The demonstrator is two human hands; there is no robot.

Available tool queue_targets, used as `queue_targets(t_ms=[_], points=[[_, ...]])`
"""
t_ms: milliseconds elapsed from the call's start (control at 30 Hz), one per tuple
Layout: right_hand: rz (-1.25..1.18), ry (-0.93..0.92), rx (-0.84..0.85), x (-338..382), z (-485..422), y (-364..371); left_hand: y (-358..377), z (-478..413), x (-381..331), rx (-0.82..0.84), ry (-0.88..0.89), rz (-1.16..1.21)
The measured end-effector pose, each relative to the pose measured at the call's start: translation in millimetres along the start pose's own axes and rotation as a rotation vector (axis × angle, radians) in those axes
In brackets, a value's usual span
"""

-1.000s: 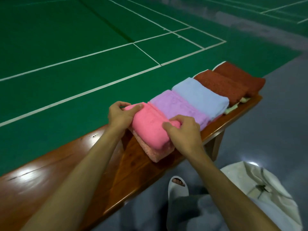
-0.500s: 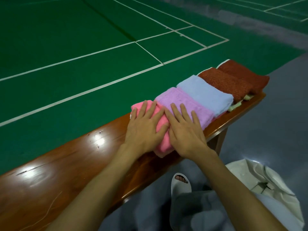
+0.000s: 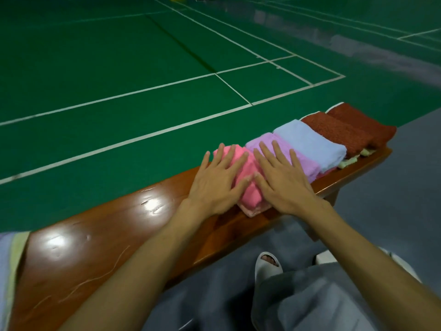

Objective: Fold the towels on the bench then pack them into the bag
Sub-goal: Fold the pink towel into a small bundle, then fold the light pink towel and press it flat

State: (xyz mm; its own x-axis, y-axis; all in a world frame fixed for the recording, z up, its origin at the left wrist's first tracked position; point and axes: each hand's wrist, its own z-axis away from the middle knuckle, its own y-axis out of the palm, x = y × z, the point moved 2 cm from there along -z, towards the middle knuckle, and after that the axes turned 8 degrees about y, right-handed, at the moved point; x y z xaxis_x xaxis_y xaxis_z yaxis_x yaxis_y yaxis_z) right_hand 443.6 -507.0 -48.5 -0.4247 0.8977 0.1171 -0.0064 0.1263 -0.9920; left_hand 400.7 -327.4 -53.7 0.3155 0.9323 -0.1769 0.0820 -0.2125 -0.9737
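A folded pink towel (image 3: 250, 194) lies on the wooden bench (image 3: 114, 235), first in a row with a folded purple towel (image 3: 305, 163), a light blue towel (image 3: 315, 142) and two rust-red towels (image 3: 338, 132). My left hand (image 3: 214, 185) presses flat on the pink towel's left half, fingers straight and spread. My right hand (image 3: 284, 180) lies flat across the pink towel's right half and the purple towel's edge. The cream bag (image 3: 403, 266) shows only as a sliver behind my right forearm on the floor.
A pale blue and yellow towel (image 3: 9, 271) hangs over the bench at the far left edge. A pale yellow cloth (image 3: 348, 162) peeks out beneath the blue towel. My sandalled foot (image 3: 267, 265) stands on the grey floor below the bench. Green court lies beyond.
One second ago both hands gripped the pink towel's ends while folding it. They have since flattened on top of it, and the view has shifted so the bag is mostly hidden.
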Motion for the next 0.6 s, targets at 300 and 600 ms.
queue_targets(t_ms=[300, 600], points=[[-0.155, -0.266, -0.003, 164.1, 14.4, 20.5, -48.2, 176.7, 84.8, -0.053, -0.318, -0.059], [-0.445, -0.406, 0.234, 377.2, 68.5, 74.5, -82.3, 438.8, 193.6, -0.177, -0.848, -0.161]])
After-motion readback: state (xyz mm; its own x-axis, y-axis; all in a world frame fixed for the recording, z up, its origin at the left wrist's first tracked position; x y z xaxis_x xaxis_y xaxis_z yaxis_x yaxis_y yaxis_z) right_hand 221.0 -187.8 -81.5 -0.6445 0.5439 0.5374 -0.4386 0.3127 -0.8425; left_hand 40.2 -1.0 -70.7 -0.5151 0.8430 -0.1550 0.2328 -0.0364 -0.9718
